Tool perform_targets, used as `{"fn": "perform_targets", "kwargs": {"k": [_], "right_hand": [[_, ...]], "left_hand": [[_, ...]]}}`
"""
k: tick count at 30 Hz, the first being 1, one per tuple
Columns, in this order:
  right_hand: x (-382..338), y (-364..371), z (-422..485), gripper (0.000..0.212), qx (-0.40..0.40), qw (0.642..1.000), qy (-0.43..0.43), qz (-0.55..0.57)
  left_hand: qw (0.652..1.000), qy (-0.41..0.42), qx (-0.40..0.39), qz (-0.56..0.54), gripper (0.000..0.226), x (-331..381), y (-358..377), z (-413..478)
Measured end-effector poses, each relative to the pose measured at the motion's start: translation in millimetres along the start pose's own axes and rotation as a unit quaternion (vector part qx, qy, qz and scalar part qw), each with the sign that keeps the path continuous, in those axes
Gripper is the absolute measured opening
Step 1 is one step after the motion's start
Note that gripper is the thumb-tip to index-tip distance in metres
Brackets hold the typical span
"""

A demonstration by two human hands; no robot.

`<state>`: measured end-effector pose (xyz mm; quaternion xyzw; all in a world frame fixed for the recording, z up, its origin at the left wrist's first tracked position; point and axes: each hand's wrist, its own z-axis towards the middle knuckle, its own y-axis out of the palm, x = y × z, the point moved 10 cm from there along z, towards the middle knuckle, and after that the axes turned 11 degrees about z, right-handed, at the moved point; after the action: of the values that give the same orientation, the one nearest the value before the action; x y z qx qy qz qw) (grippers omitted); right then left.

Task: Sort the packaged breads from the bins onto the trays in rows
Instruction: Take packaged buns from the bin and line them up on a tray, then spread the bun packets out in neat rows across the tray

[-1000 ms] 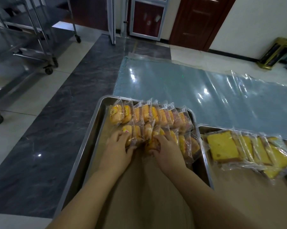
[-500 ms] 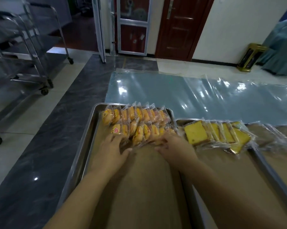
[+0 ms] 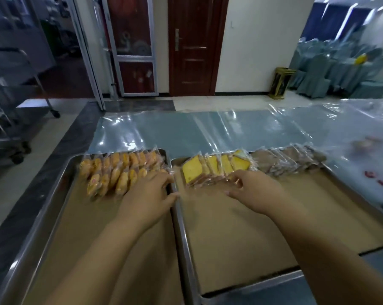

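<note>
The right hand [image 3: 252,190] has left the round breads [image 3: 120,170] for the yellow cake slices [image 3: 210,170].

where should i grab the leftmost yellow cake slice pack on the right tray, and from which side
Probably its near left corner, coming from the front left. The leftmost cake slice pack shows its broad face bare on that side, while its right side lies against the next slices in the row.
</note>
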<state>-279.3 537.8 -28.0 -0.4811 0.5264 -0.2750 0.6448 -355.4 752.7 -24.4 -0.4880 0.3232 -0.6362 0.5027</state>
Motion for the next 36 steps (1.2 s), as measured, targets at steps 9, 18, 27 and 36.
{"fn": "perform_targets", "kwargs": {"k": [9, 18, 27, 36], "right_hand": [[146.2, -99.5, -78.4, 0.045, 0.012, 0.999, -0.034, -0.027], [243.6, -182.8, -122.6, 0.038, 0.000, 0.992, -0.087, -0.094], [313.4, -261.5, -94.0, 0.030, 0.049, 0.981, -0.121, -0.141], [401.0, -328.8, -12.4, 0.030, 0.056, 0.984, -0.115, -0.123]], "left_hand": [[0.999, 0.042, -0.015, 0.016, 0.035, 191.3, 40.8, -1.8], [0.987, 0.133, -0.043, 0.083, 0.035, 328.8, 65.0, 11.5], [0.978, 0.178, -0.018, 0.104, 0.027, 397.9, 82.4, 77.0], [0.976, 0.211, -0.037, 0.046, 0.030, 496.2, 143.6, 187.1]]}}
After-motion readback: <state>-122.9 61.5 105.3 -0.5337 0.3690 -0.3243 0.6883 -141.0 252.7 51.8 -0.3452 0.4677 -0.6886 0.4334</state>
